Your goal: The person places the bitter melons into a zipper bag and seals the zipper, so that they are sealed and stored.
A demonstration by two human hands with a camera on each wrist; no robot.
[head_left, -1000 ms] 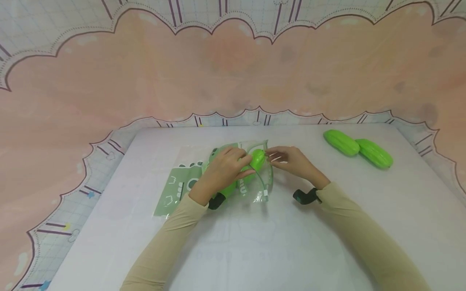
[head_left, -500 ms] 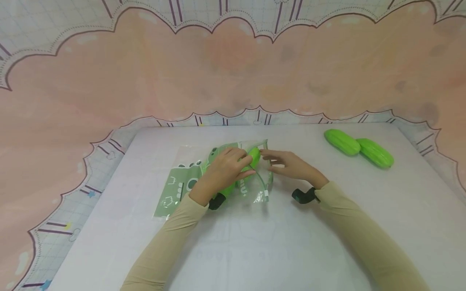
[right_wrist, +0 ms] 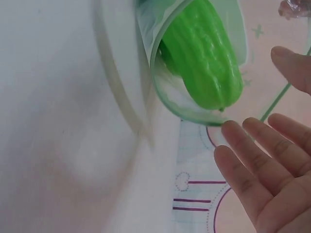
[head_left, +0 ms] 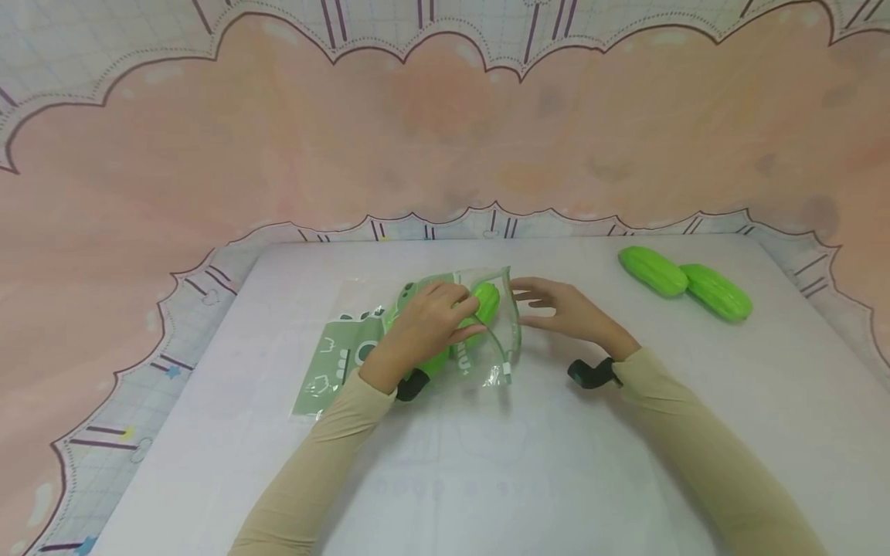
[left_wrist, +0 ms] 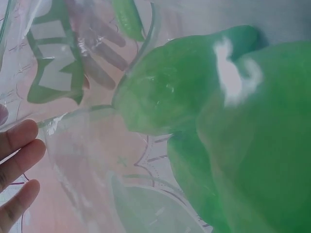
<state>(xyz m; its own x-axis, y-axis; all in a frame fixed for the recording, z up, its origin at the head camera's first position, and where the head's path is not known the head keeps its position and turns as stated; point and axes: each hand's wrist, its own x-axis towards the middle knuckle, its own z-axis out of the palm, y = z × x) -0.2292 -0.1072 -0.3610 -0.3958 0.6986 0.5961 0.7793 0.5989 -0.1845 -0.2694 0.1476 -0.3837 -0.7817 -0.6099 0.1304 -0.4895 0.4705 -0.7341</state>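
A clear zip bag (head_left: 480, 374) with a green dinosaur print lies on the table, its mouth facing right. My left hand (head_left: 431, 316) pinches the bag's upper lip and holds the mouth apart. Inside, near the mouth, sits a bright green ribbed cucumber (head_left: 488, 303), its tip showing in the right wrist view (right_wrist: 209, 63). More green shapes (left_wrist: 262, 136) fill the bag in the left wrist view, partly hidden under my left hand from above. My right hand (head_left: 563, 309) is beside the bag's mouth, fingers extended and holding nothing.
Two more green cucumbers (head_left: 652, 272) lie end to end at the table's back right. The white table (head_left: 487, 479) meets a patterned cloth (head_left: 445, 139) behind. A dark wrist camera (head_left: 591, 373) hangs under my right wrist.
My right hand first pushed at the cucumber's end, moving it deeper into the bag, then drew back slightly to the right, off the cucumber. My left hand has kept its place on the bag.
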